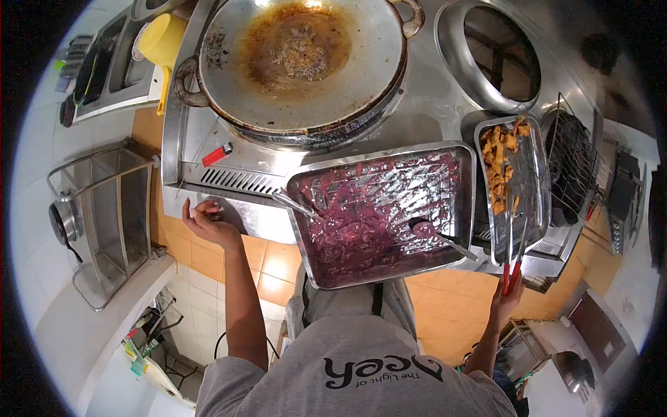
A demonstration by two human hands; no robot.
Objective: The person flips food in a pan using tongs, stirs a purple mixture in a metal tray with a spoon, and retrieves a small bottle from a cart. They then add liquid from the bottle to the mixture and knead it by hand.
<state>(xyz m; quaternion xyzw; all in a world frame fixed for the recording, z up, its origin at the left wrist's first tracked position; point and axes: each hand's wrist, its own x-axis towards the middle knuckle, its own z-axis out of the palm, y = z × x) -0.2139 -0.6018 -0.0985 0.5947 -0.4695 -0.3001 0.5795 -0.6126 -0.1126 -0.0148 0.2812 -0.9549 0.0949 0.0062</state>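
Observation:
My right hand (509, 292) is closed on the red handles of metal tongs (513, 254), whose tips reach into a narrow metal tray (533, 181). Browned fried pieces (496, 167) lie along that tray's left side. My left hand (210, 224) holds nothing, its fingers apart and partly curled, beside the steel counter's front edge. Between my hands sits a large tray (467, 208) coated in purple batter (354, 222). A metal utensil (297, 205) rests at its left rim, and a spoon (455, 244) with a batter-covered head leans at its lower right.
A big wok (229, 90) with brown oily liquid stands at the back of the steel counter (424, 104). A red lighter (217, 154) lies left of the large tray. A round steel burner ring (455, 42), a wire rack (573, 160) and a yellow dipper (162, 40) are around it.

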